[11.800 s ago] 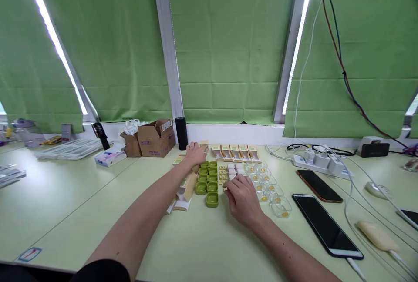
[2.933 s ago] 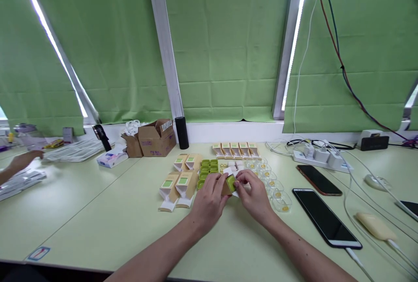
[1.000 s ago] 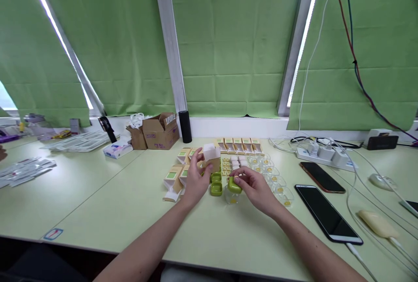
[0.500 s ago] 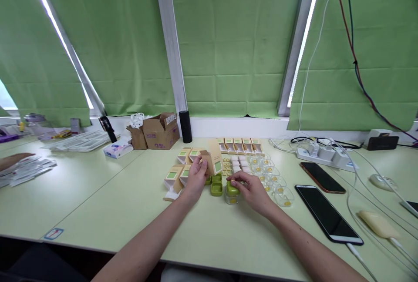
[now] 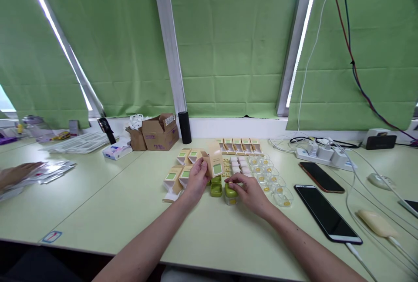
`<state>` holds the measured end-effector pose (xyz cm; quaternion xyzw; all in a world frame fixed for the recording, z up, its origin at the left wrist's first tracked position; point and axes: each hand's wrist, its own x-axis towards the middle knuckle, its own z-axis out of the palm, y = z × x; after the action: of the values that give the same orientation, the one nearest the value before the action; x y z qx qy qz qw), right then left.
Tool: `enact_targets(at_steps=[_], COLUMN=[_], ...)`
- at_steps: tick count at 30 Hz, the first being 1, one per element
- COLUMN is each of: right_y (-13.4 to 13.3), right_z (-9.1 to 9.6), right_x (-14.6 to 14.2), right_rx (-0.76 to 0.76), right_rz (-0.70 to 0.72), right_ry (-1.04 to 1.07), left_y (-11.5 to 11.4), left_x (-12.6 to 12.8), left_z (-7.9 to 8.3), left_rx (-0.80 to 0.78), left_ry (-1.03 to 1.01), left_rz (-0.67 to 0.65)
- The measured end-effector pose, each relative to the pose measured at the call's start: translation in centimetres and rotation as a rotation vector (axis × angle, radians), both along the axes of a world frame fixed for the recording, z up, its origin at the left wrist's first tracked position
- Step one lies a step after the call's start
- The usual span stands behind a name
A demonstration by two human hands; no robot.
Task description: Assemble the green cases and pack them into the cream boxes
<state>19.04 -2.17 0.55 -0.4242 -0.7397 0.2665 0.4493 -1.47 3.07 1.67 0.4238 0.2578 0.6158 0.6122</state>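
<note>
My left hand (image 5: 195,180) is closed on a small tan carton with a green label (image 5: 216,163), held upright a little above the table. My right hand (image 5: 250,190) pinches a small green-lidded clear case (image 5: 230,193) that rests on the table. A green lid (image 5: 216,189) lies just left of that case. Behind my hands lie rows of clear cases with yellow dots (image 5: 272,180), white pieces (image 5: 237,165) and, further back, a row of open cartons (image 5: 240,145). More tan cartons (image 5: 178,173) lie to the left.
Two phones (image 5: 326,219) lie at the right, beside a power strip (image 5: 321,154) with cables and a yellow object (image 5: 376,223). A brown box (image 5: 158,132) and a black cylinder (image 5: 184,127) stand at the back. Another person's hand (image 5: 15,174) rests on packets at the far left.
My left hand has turned the carton upright with its green label facing me. My right hand has set the green-lidded case down on the table and keeps hold of it.
</note>
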Motion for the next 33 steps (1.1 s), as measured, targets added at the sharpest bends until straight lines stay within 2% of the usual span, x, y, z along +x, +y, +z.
enact_targets(at_steps=[9, 15, 18, 22, 27, 30, 33], right_y=[-0.2, 0.1, 0.9, 2.3, 3.8, 4.2, 4.2], right_z=[-0.1, 1.1, 1.8, 2.5, 2.5, 2.3, 2.3], right_x=[0.8, 0.9, 0.8, 0.2, -0.9, -1.1, -0.8], right_rx=[-0.084, -0.066, -0.090, -0.199, -0.243, -0.289, -0.334], right_rz=[-0.008, -0.015, -0.025, 0.070, 0.171, 0.131, 0.099], right_ry=[-0.089, 0.157, 0.209, 0.251, 0.354, 0.468, 0.614], left_y=[-0.4, -1.0, -1.2, -1.4, -1.3, -1.3, -1.5], left_x=[0.1, 0.3, 0.5, 0.8, 1.1, 0.9, 0.6], left_z=[0.2, 0.3, 0.3, 0.4, 0.4, 0.7, 1.2], left_rx=[-0.033, -0.044, -0.066, -0.077, -0.084, -0.045, 0.039], left_ry=[-0.042, -0.009, 0.010, 0.044, 0.103, 0.164, 0.183], left_rz=[-0.044, -0.101, -0.135, -0.135, -0.063, -0.021, -0.068])
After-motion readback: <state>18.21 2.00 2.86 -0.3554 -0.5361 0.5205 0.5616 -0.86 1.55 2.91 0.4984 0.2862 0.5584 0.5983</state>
